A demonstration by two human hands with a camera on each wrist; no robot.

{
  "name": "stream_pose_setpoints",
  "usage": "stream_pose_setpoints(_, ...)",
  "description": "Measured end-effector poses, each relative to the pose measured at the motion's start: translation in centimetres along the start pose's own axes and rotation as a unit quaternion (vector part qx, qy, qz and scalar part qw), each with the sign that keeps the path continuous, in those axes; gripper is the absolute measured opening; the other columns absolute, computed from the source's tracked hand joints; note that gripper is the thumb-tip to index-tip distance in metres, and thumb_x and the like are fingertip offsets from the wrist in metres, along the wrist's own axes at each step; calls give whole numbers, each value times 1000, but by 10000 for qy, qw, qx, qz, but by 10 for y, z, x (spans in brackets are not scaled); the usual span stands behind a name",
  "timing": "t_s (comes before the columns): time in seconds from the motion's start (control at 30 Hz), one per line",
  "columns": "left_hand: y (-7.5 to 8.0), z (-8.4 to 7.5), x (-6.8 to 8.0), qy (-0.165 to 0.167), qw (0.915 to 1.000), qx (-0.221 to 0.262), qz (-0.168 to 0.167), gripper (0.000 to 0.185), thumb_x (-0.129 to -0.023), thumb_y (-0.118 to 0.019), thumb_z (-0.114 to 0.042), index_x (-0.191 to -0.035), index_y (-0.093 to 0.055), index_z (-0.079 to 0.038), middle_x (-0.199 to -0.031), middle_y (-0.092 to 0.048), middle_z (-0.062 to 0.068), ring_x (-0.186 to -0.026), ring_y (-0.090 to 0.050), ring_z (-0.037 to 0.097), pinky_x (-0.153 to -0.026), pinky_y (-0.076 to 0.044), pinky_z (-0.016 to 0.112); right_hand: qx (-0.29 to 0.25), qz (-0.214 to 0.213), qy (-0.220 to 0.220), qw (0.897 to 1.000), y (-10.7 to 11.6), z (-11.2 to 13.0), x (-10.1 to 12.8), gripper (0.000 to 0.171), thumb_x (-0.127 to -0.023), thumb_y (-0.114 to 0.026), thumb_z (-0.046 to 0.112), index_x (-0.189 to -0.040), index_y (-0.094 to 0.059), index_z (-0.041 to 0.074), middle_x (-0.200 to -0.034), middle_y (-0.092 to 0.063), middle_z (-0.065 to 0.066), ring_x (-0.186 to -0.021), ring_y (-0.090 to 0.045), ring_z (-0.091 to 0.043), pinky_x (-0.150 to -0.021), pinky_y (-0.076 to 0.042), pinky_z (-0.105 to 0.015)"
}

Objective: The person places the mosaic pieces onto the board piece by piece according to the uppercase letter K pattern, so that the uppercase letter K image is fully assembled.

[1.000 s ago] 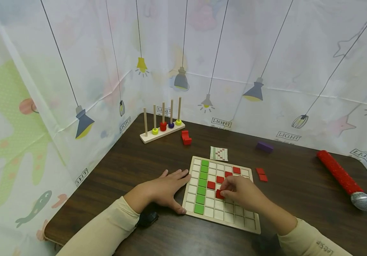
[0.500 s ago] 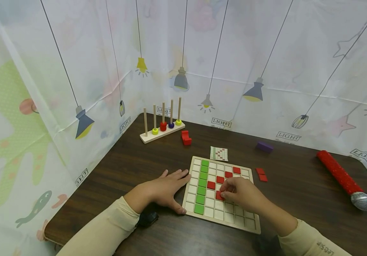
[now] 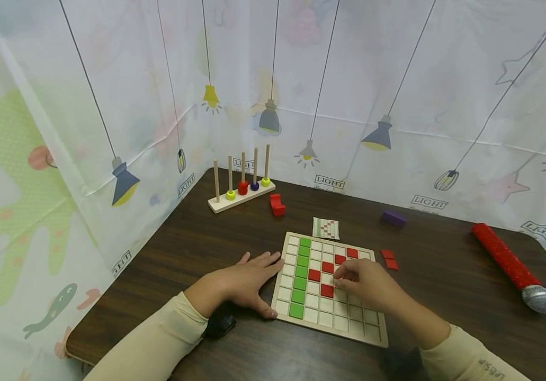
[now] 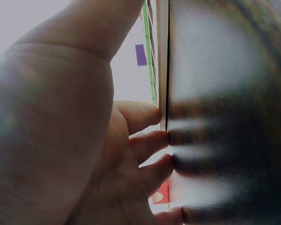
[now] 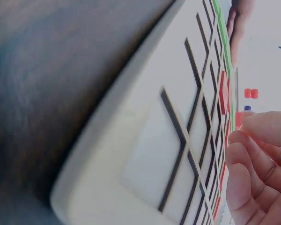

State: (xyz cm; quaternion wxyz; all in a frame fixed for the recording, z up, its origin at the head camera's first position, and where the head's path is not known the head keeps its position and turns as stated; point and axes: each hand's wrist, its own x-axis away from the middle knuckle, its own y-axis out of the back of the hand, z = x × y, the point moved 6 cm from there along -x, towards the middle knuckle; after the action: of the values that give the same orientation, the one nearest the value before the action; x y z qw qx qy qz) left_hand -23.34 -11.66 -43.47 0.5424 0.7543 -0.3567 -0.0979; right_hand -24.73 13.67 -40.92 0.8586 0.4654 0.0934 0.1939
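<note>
On the curtain [image 3: 349,106], "LIGHT" labels [image 3: 329,183].

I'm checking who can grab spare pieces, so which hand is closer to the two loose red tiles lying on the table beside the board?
Right. The right hand hovers over the board's middle, nearer the loose red tiles off its far right corner. The left hand rests flat against the board's opposite edge.
</note>
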Motion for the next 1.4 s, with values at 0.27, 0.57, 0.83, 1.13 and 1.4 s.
stream_pose_setpoints(0.27,0,1,0,-3,10000,-31,-23,116,-80,-78,-65,-165,-18,-16,-170,-10,4,-155,-8,22,-120,-7,57,127,-140,-289,9994,18,-20,-3,11,-92,-76,16,-102,-76,11,-85,-67,5,-78,-60,-15,-68,-51,-35)
stream_pose_setpoints(0.57,-1,1,-1,-25,10000,-7,5,116,-80,-78,-66,-165,-18,-16,-170,-10,4,-155,-8,22,-120,-7,57,359,-447,-619,9964,43,-69,-5,20,-94,-73,19,-110,-75,7,-95,-72,-5,-82,-65,-21,-67,-54,-40)
stream_pose_setpoints(0.83,-1,1,-1,-22,10000,21,18,116,-79,-78,-66,-165,-17,-16,-170,-9,4,-155,-7,22,-120,-5,57,511,-510,-943,9929,63,-106,-5,29,-96,-71,25,-117,-73,4,-108,-73,-16,-90,-68,-30,-74,-54,-51)
stream_pose_setpoints(1.13,-1,1,0,-28,10000,58,10,116,-80,-78,-66,-165,-17,-16,-170,-9,4,-155,-6,22,-120,-5,57,619,-232,-1107,9917,69,-133,-13,39,-93,-75,29,-122,-71,3,-107,-70,-19,-86,-64,-30,-72,-53,-49)
stream_pose_setpoints(1.4,-1,1,0,-51,10000,73,8,116,-80,-78,-65,-165,-16,-16,-170,-8,4,-155,-6,23,-120,-5,57,289,237,-1091,9933,65,-139,-18,50,-96,-73,20,-137,-57,-3,-83,-59,-8,-64,-61,-20,-57,-52,-37)
